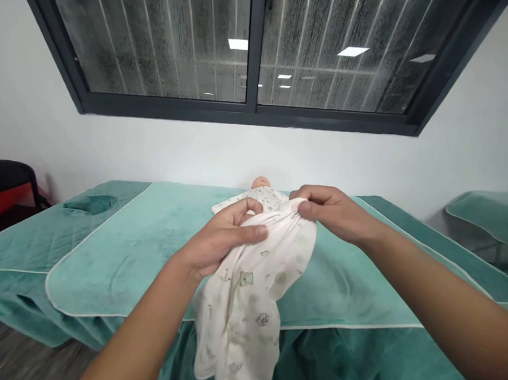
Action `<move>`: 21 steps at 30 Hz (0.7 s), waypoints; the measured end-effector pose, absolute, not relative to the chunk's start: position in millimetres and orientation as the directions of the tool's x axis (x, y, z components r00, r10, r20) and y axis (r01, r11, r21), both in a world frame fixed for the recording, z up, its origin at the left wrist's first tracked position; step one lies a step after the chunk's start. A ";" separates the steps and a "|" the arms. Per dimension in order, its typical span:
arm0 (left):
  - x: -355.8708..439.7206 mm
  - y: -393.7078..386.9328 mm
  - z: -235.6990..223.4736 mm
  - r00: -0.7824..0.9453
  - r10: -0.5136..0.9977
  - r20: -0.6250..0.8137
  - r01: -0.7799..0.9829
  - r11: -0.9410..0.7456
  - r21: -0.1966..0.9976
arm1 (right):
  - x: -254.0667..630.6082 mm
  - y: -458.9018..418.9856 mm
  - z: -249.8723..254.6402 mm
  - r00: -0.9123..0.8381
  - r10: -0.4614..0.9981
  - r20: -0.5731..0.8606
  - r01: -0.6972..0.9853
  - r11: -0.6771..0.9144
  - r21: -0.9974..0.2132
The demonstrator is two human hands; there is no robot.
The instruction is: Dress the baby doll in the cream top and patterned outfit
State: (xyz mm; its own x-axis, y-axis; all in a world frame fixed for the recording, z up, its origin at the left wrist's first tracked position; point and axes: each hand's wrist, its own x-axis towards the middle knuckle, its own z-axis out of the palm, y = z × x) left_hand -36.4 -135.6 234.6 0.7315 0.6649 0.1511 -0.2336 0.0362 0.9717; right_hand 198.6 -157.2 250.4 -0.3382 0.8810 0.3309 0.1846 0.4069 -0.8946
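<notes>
My left hand (234, 234) and my right hand (328, 210) hold up a piece of white baby clothing (247, 304) printed with small animals. The left thumb presses on its upper left part, while the right fingers pinch its top corner. Its lower end hangs loose in folds past the bed's front edge. Whether it is trousers or another garment I cannot tell. Behind my hands a baby doll (261, 182) lies on the bed, dressed in a white printed top (260, 196). Much of the doll is hidden by the cloth and my hands.
A light green sheet (124, 262) with white piping covers the bed (13, 255), which has a face hole at the left. Against the far wall is a dark-framed window (250, 114). A black and red chair (8, 192) stands left, another green-covered bed (489, 216) right.
</notes>
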 end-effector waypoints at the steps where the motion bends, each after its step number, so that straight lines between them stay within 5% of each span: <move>1: -36.4 -136.0 236.9 0.767 0.630 0.121 -0.180 0.031 0.983 | 199.3 -155.9 247.9 -0.310 0.880 0.359 0.135 0.415 -0.900; 6: -36.1 -133.6 244.3 0.746 0.656 0.114 0.042 -0.217 0.975 | 186.8 -160.5 223.2 -0.308 0.928 0.208 -0.046 0.204 -0.978; 12: -31.0 -133.7 226.1 0.576 0.797 0.182 -0.031 -0.202 0.979 | 164.0 -175.7 214.2 -0.613 0.787 -0.064 0.351 0.199 -0.915; 17: -30.2 -135.6 197.2 0.728 0.684 0.043 -0.099 0.043 0.994 | 163.4 -164.2 208.3 -0.257 0.961 0.105 0.269 0.175 -0.947; 21: -33.5 -131.4 172.8 0.813 0.577 -0.080 0.017 0.114 0.993 | 162.5 -154.2 179.4 -0.069 0.995 0.071 0.094 0.078 -0.993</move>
State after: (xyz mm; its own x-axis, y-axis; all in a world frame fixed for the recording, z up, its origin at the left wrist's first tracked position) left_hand -33.5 -131.4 172.8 0.8126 0.5772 -0.0801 0.0167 0.1143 0.9933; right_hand 162.5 -154.2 179.4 -0.0689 0.9951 0.0714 0.0942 0.0778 -0.9925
